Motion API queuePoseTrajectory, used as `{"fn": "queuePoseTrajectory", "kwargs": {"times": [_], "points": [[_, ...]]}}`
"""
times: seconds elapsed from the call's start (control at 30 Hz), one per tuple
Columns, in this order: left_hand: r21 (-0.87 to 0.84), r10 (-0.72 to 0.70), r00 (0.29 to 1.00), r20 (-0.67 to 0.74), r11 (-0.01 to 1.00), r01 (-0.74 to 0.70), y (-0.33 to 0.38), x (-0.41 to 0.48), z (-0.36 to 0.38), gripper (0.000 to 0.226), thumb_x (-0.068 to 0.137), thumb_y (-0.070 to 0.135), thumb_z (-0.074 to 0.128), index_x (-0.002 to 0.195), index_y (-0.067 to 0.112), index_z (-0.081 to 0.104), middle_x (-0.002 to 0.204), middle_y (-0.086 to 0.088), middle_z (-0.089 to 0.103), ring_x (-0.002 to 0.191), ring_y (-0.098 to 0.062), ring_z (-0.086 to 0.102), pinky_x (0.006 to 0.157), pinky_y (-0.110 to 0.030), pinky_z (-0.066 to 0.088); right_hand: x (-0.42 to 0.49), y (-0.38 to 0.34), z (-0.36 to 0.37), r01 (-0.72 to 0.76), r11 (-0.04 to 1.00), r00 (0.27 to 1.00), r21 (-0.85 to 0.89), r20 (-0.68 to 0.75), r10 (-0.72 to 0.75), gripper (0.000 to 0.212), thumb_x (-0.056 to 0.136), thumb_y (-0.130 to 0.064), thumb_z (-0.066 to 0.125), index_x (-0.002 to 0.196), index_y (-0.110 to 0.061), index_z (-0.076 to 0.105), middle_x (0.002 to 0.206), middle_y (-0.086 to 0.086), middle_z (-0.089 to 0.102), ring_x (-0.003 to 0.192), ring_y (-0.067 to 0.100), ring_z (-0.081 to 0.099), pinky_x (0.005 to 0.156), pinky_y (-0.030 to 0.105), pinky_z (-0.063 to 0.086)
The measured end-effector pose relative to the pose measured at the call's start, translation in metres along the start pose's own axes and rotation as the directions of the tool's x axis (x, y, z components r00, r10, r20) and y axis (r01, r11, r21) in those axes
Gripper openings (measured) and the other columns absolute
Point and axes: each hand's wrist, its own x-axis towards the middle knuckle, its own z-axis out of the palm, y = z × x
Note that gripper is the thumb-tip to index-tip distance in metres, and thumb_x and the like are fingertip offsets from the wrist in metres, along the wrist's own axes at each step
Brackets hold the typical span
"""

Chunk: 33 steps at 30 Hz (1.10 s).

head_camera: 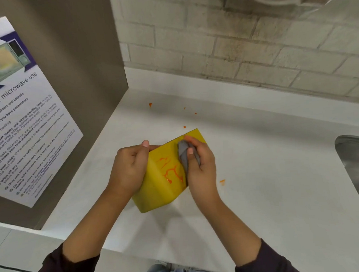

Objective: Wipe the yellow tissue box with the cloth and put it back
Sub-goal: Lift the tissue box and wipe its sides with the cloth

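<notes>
The left hand point(130, 169) grips the tilted yellow tissue box point(162, 184) above the bench point(270, 183). The right hand point(201, 166), clutching a grey cloth point(183, 154), presses it beside orange smears point(172, 171).

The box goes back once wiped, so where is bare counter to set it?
Bare white counter lies between the right hand and the steel sink. Orange drops dot the strip behind the yellow tissue box. The left corner by the microwave poster is tighter.

I see the smooth, slightly glossy yellow tissue box point(158, 184), plastic by its sheen, smeared with wet orange streaks point(172, 171). The folded grey cloth point(183, 154) looks soft and matt. The white tabletop point(259, 173) is smooth and matt, the steel sink point(354, 158) shiny, the pale brick wall point(231, 39) rough, the printed paper notice point(21, 115) satiny.
</notes>
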Motion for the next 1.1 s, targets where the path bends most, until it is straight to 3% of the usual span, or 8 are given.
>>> {"fn": "queuePoseTrajectory", "kwargs": {"times": [0.13,0.23,0.33,0.57,0.67,0.77,0.9,1.1], "points": [[-0.025,0.008,1.000,-0.003,1.000,-0.008,-0.002,0.002,-0.002,0.042,0.081,0.059,0.033,0.075,0.045,0.073,0.078,0.008,0.074,0.081,-0.020,0.069,0.078,-0.040,0.057,-0.027,-0.002,-0.002,0.249,0.965,0.960,-0.086,0.155,-0.234,0.041,0.095,-0.046,0.033,0.120,-0.029,0.060,0.112,-0.016,0.051,0.111,0.008,0.045,0.094,0.015,0.032],[-0.022,-0.028,1.000,0.000,0.999,0.028,-0.003,0.003,-0.003,0.040,0.082,0.057,0.033,0.072,0.051,0.071,0.072,0.017,0.073,0.079,-0.015,0.069,0.074,-0.034,0.056,-0.028,0.015,-0.017,0.399,0.900,0.900,-0.174,0.260,-0.349,0.040,0.098,-0.040,0.029,0.132,-0.030,0.048,0.121,-0.010,0.044,0.114,0.009,0.040,0.098,0.019,0.029],[-0.019,-0.062,0.998,-0.004,0.998,0.062,-0.001,0.003,-0.003,0.039,0.082,0.058,0.031,0.069,0.056,0.068,0.068,0.027,0.070,0.077,-0.011,0.067,0.067,-0.027,0.052,-0.012,0.028,-0.025,0.340,0.904,0.937,-0.259,0.180,-0.301,0.039,0.092,-0.027,0.035,0.128,-0.024,0.052,0.118,0.007,0.049,0.110,0.012,0.042,0.095,0.024,0.033],[0.018,-0.040,0.999,-0.018,0.999,0.040,0.002,0.000,0.001,0.038,0.081,0.059,0.030,0.068,0.059,0.066,0.067,0.028,0.069,0.075,-0.008,0.066,0.066,-0.024,0.049,0.010,0.007,-0.008,0.080,0.993,0.996,-0.089,0.048,-0.076,0.029,0.090,-0.023,0.044,0.111,-0.014,0.063,0.108,0.000,0.052,0.103,0.004,0.051,0.089,0.016,0.041],[0.063,0.009,1.000,-0.001,0.998,-0.009,0.003,-0.001,0.001,0.039,0.082,0.058,0.031,0.070,0.054,0.068,0.071,0.015,0.071,0.077,-0.015,0.067,0.070,-0.032,0.055,-0.001,-0.002,-0.002,0.136,0.988,0.987,-0.070,0.096,-0.129,0.028,0.091,-0.032,0.044,0.105,-0.021,0.065,0.108,-0.003,0.054,0.107,0.009,0.051,0.091,0.021,0.042],[0.063,0.016,1.000,0.021,0.998,-0.018,0.004,0.002,-0.003,0.041,0.083,0.056,0.032,0.071,0.046,0.070,0.078,0.007,0.073,0.079,-0.019,0.068,0.077,-0.040,0.057,-0.016,0.004,-0.008,0.225,0.967,0.955,-0.123,0.223,-0.194,0.034,0.090,-0.042,0.044,0.116,-0.030,0.061,0.119,-0.008,0.046,0.119,0.011,0.042,0.100,0.019,0.034],[0.065,-0.034,0.999,0.024,0.997,0.032,0.002,0.005,-0.007,0.042,0.082,0.058,0.032,0.072,0.040,0.069,0.082,0.002,0.072,0.079,-0.020,0.067,0.078,-0.041,0.056,-0.010,0.025,-0.028,0.373,0.906,0.908,-0.202,0.279,-0.312,0.035,0.090,-0.032,0.048,0.123,-0.026,0.056,0.121,-0.004,0.043,0.116,0.008,0.039,0.102,0.017,0.030],[0.108,-0.006,1.000,0.016,0.994,0.004,0.006,0.007,-0.007,0.043,0.082,0.058,0.030,0.079,0.037,0.067,0.081,-0.003,0.071,0.078,-0.021,0.066,0.077,-0.039,0.055,0.013,0.005,-0.008,0.079,0.985,0.990,-0.156,0.129,-0.059,0.036,0.087,-0.020,0.043,0.115,-0.005,0.062,0.112,0.000,0.047,0.109,0.017,0.048,0.095,0.020,0.037]]}}
